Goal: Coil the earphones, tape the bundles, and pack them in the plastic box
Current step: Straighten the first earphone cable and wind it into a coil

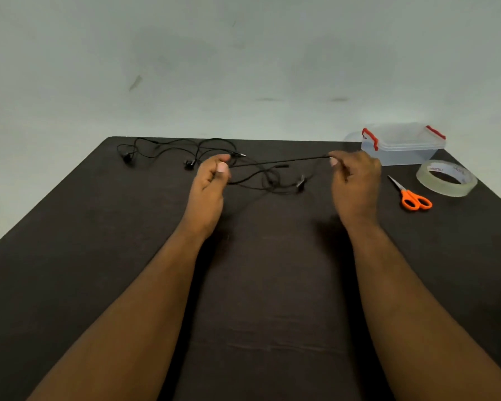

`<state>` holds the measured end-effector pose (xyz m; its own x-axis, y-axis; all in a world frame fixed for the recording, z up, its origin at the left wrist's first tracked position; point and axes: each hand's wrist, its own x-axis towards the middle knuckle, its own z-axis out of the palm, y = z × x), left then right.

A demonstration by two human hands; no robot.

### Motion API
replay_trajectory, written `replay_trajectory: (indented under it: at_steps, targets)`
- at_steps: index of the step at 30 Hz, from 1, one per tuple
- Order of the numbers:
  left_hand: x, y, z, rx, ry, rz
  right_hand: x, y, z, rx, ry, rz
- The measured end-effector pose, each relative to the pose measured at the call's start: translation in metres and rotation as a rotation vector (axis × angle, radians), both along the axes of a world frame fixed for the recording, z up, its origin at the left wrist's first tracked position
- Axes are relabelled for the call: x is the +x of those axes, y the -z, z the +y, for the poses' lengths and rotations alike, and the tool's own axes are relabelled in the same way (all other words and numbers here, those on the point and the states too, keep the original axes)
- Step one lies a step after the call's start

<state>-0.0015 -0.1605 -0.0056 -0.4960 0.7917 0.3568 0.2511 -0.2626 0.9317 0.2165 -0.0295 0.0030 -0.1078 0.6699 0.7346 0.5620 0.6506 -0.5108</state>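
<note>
Right now I see a thin black earphone cable (278, 162) pulled taut above the dark brown tabletop (99, 227), stretched between the two bare hands. My left hand (210, 183) has its fingers curled, thumb and forefinger pinching one end of the straight run near the middle of the table. My right hand (355, 180) pinches the other end between thumb and fingertips, held a little higher and nearer the far right corner. Below that tight line the rest of this earphone set lies slack on the table in loose loops, with a small dark earbud or clip (300, 183) resting between the hands; I cannot tell which it is.

Further back and to the left, a second black earphone set (168, 149) sprawls uncoiled along the far edge, its two earbuds lying apart and its metal plug pointing towards the left hand.

At the far right corner stands a clear plastic box with a lid and red clips (402, 144), closed as far as I can see. Just in front of it lies a roll of clear tape (446, 178), flat on its side. Beside the roll, nearer the right hand, lie small orange-handled scissors (411, 195), blades closed and pointing away. Behind the table is a plain pale grey wall (243, 68).
</note>
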Motion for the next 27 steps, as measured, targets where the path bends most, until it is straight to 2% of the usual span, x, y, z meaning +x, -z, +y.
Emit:
replay_trajectory:
  at_steps: [3,7,12,19,27]
  targets:
    - [-0.021,-0.001,0.001,0.047,-0.104,-0.106,0.01,0.0,0.009,-0.137,0.121,0.097]
    - [-0.031,-0.001,0.006,0.103,-0.163,-0.231,0.004,0.0,0.003,-0.169,0.148,0.049]
    - [-0.029,-0.004,0.004,0.147,-0.286,-0.271,-0.003,0.001,-0.008,-0.189,0.136,0.013]
    - [-0.025,-0.01,-0.001,0.159,-0.317,-0.312,-0.004,0.006,-0.012,-0.214,0.007,0.12]
    - [-0.031,-0.009,-0.013,0.099,-0.397,-0.3,-0.003,0.007,-0.017,-0.234,-0.037,-0.014]
